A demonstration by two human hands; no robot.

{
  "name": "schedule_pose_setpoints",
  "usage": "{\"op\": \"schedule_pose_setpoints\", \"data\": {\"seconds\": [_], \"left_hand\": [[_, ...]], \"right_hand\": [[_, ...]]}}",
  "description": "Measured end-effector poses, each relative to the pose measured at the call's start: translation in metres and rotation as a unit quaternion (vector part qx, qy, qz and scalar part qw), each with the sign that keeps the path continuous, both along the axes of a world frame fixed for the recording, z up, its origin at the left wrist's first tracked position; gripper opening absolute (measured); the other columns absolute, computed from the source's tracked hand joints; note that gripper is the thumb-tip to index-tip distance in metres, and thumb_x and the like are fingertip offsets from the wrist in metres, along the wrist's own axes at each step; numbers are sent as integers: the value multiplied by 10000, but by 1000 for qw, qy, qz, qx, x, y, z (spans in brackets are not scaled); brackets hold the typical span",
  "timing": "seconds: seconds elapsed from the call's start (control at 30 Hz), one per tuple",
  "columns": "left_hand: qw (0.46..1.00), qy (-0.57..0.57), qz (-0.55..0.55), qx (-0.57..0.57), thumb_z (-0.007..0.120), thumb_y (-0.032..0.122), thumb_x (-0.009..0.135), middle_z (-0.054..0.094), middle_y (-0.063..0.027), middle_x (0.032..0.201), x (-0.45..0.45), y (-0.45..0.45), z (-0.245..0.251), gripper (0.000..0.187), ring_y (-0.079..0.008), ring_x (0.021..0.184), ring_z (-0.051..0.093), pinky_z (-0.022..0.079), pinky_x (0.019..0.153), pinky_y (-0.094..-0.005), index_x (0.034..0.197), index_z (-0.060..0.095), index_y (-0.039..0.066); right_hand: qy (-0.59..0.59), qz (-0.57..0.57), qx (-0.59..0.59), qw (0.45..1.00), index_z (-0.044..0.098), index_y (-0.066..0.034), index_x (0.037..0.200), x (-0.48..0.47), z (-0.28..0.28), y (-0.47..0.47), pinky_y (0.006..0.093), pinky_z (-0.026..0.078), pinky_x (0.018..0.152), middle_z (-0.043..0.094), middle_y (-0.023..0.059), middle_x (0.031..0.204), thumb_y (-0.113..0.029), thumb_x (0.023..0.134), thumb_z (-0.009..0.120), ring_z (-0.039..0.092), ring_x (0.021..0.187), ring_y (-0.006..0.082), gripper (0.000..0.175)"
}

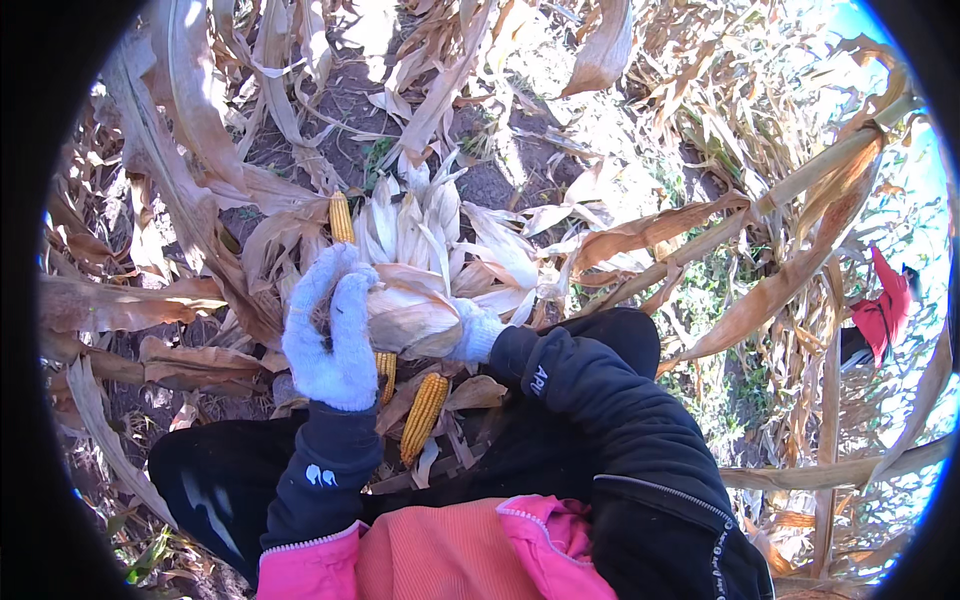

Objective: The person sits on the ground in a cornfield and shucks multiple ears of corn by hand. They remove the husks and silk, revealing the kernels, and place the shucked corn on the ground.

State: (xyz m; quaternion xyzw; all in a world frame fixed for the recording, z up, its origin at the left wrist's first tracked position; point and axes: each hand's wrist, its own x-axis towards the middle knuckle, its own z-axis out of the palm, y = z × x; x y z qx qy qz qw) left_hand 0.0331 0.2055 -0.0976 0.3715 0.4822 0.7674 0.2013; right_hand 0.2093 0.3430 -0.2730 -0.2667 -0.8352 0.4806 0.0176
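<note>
My right hand point(477, 331), in a white knit glove, grips the base end of a corn ear in its dry husk point(412, 313). The pale husk leaves wrap this ear, so its kernels are hidden. At the ear's other end is my left hand point(330, 330), gloved the same way, with its fingers curved, a gap inside them and nothing seen in it. Just beyond its fingertips lies a bare yellow corn cob point(341, 217). Two more bare ears lie nearer my body, one partly covered corn cob point(385, 375) and one fuller corn cob point(425, 420).
A heap of pale empty husks point(405, 225) spreads beyond my hands. A dry corn stalk point(787, 184) slants across the right side, and broad dry leaves point(202, 112) hang at left. My bent legs point(217, 465) frame the near ground. Far right is a person in red point(883, 311).
</note>
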Motion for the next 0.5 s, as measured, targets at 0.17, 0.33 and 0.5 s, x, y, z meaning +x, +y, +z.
{"op": "schedule_pose_setpoints", "data": {"seconds": [0.17,0.33,0.5], "left_hand": [[1000,11,3,-9,608,24,999,698,-144,1194,0,-1,0,292,-175,1019,682,541,940,-316,1283,625,-43],[999,39,2,-14,605,21,998,703,-140,1165,2,-1,0,295,-174,1016,679,537,938,-308,1285,622,-46],[998,-63,-1,5,606,113,1004,725,-101,952,-33,7,6,280,-154,870,662,528,853,-302,1241,646,-30]], "right_hand": [[118,16,192,974,689,-111,1206,-3,18,-10,375,552,877,734,144,1065,-373,869,748,704,971,304,431],[-18,3,184,983,683,-93,1227,1,56,-23,364,551,888,730,148,1120,-302,880,739,706,994,293,409],[32,-34,66,997,671,-89,1263,-6,69,-23,354,538,937,710,153,1196,-295,890,721,688,1074,284,429]]}}
